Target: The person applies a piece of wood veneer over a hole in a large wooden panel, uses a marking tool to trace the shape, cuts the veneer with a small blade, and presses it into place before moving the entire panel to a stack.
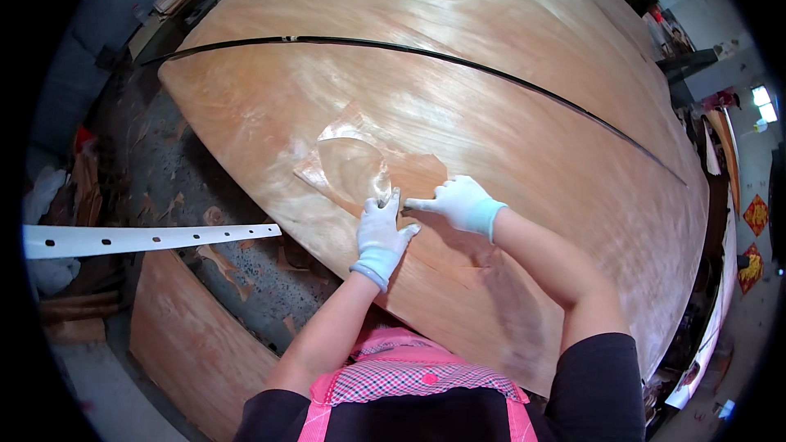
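Observation:
A large sheet of pale wood veneer spreads out in front of me. On it lies a smaller, ragged-edged scrap of thin veneer, with a paler rounded area at its left part. My left hand, in a white glove, lies on the wood just below that rounded area, its fingers stretched forward and its thumb apart. Right beside it, my gloved right hand points its index finger leftward, with the other fingers curled in. A small dark spot shows under that fingertip; whether the hand holds something is too small to tell.
A long thin black strip crosses the sheet beyond my hands. From the left juts a white strip with holes. Below it leans a wooden panel. Torn veneer scraps litter the grey floor, and stacked sheets stand at the far left.

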Motion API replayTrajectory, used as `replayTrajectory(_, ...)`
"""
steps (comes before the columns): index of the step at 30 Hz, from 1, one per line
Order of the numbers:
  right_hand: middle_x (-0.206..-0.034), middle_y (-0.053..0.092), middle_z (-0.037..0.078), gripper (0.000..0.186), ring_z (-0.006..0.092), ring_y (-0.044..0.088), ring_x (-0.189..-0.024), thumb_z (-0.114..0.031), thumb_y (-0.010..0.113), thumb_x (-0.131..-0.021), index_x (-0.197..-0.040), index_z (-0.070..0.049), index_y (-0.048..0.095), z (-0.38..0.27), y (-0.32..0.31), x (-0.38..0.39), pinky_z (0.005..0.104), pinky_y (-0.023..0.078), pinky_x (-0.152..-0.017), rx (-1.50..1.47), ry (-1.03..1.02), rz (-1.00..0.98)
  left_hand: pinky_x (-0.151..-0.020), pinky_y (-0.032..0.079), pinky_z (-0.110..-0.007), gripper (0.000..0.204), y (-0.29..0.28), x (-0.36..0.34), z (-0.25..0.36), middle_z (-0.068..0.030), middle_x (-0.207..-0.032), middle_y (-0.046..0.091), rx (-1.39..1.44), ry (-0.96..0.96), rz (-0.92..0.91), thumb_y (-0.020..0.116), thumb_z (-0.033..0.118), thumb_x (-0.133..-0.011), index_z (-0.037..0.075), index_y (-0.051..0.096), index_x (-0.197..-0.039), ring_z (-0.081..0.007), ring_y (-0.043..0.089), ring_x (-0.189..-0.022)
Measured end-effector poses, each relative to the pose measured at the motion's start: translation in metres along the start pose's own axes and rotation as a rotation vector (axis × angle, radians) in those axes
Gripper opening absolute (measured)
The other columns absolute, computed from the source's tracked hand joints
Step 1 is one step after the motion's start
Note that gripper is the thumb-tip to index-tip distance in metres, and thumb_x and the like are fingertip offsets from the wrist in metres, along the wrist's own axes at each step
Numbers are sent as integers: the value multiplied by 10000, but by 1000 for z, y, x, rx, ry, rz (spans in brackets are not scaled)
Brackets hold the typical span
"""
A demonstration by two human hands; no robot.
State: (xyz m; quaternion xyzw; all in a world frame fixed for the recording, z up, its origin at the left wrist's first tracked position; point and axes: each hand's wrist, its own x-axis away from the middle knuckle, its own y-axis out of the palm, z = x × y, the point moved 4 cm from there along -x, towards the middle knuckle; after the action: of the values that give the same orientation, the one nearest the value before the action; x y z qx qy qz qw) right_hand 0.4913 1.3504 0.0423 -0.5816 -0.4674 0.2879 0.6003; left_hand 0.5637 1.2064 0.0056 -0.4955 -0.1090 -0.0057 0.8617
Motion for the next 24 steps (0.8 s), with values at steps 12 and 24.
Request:
replayTrajectory(12,-834,675,147,784,319,665,-692,-86,585,-794,-1491,-280,284,6,12,72,398,503,-595,-116,428,-338,-1085,283,-459,521,29,8,25,-132,-1489,383,-426,410,-25,519,211,-893,244,463,-1410,-329,411,-1313)
replayTrajectory(24,-793,683,194,842,348,666,-653,-58,515,-817,-1520,-9,54,-130,88,170,460,526,-624,-517,1028,-337,-1068,299,-473,552,40,8,21,-136,-1499,380,-430,391,-38,498,142,-864,265,472,-1402,-349,403,-1326)
